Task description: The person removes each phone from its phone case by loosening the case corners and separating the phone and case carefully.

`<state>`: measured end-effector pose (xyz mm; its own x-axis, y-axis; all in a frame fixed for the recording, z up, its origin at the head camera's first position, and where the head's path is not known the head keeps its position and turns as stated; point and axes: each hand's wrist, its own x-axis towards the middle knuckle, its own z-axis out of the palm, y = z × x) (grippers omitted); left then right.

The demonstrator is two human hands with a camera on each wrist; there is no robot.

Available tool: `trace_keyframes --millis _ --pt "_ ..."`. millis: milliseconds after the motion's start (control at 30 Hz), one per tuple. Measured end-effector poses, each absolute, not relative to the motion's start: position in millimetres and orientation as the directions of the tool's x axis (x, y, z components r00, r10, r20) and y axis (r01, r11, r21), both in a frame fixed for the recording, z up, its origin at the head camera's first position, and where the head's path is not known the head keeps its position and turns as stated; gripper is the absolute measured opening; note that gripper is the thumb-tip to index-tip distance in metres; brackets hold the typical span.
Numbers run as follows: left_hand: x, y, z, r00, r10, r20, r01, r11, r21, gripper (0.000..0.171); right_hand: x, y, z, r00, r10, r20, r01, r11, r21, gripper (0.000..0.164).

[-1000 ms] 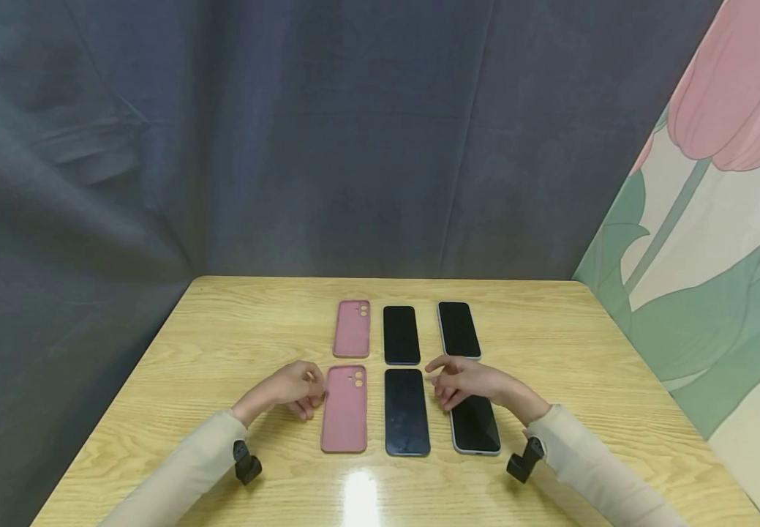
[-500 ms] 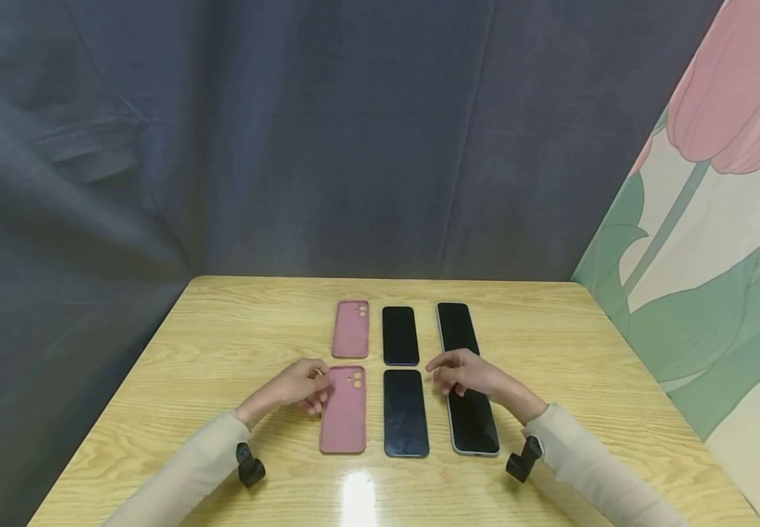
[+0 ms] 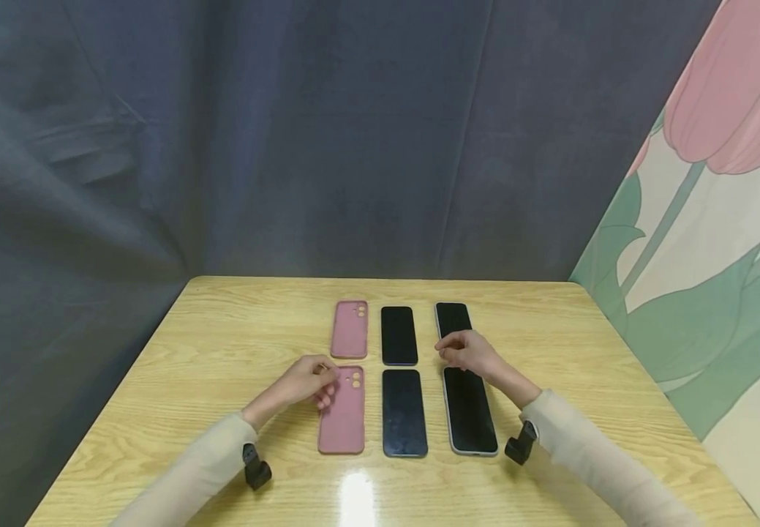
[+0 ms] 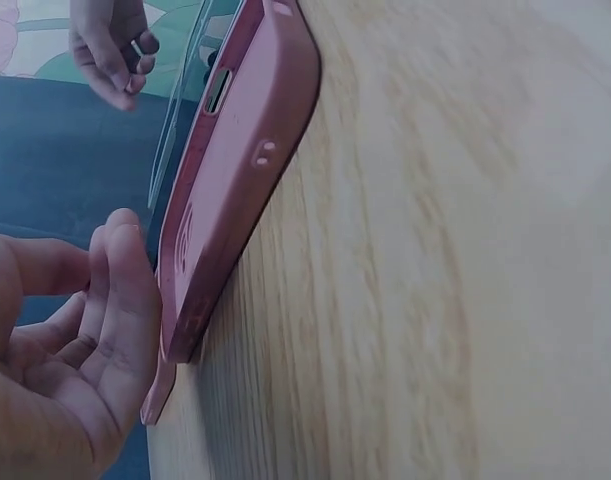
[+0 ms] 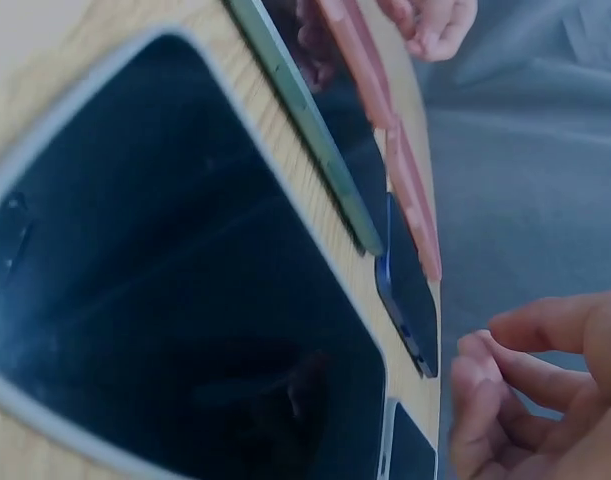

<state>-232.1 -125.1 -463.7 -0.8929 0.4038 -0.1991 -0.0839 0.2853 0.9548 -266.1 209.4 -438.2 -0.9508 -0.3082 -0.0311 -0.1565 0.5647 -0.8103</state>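
In the head view my left hand [image 3: 309,380] hovers over the upper left corner of the near pink phone case [image 3: 342,421]. Its fingers are loosely bent and hold nothing. The left wrist view shows that case [image 4: 230,190] lying hollow side up beside the fingertips. My right hand [image 3: 475,353] is over the gap between the far right phone [image 3: 452,317] and the near right phone [image 3: 472,417], partly covering both. Bent fingers and thumb have nothing between them in the right wrist view, where the light-edged near phone [image 5: 185,270] fills the foreground.
A second pink case [image 3: 350,329] lies behind the near one. Between the cases and the right phones are a far dark phone [image 3: 398,335] and a near dark phone [image 3: 404,417]. All lie flat on the wooden table [image 3: 222,329], with a dark curtain [image 3: 327,146] behind.
My left hand has shifted right, from beside the near case to over its corner. My right hand has moved away from me, uncovering more of the near right phone.
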Motion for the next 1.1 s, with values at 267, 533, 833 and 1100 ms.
trace_keyframes --millis 267,533,833,1100 --pt "-232 -114 -465 -0.897 0.397 -0.195 -0.073 0.302 0.95 0.025 -279 214 -438 -0.967 -0.202 0.155 -0.255 0.782 -0.569 0.015" --pt "-234 -107 -463 -0.902 0.387 -0.19 -0.069 0.307 0.949 0.025 -292 223 -443 -0.975 -0.115 0.19 -0.198 0.837 -0.51 0.035" --pt "-236 -106 -466 -0.892 0.413 -0.185 -0.05 0.316 0.948 0.024 -304 226 -452 -0.996 -0.031 0.082 -0.062 0.909 -0.412 0.062" --pt "-238 -106 -471 -0.882 0.437 -0.177 -0.031 0.321 0.947 0.021 -311 219 -452 -1.0 0.022 -0.013 0.025 0.929 -0.368 0.064"
